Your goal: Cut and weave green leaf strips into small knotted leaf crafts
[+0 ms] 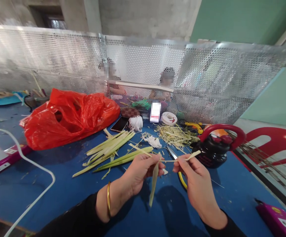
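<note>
While a thin, pale yellow-green plant strip (169,161) runs above the blue desk (73,189), pinched by left hand (139,172) and right hand (197,179), yellow-handled metal scissors (182,180) lie partly hidden beneath the right, long pale-green leaf strips (112,144) beyond the left, crumpled red plastic bag (91,115) farther left.

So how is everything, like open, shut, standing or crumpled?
Left hand: pinching
Right hand: pinching
Pale strip: stretched between both hands
Red bag: crumpled
Phone lying flat: screen dark
White string: wound up
Scissors: partly hidden, open or shut unclear
Black jug: upright
Long leaves: loosely piled
</note>
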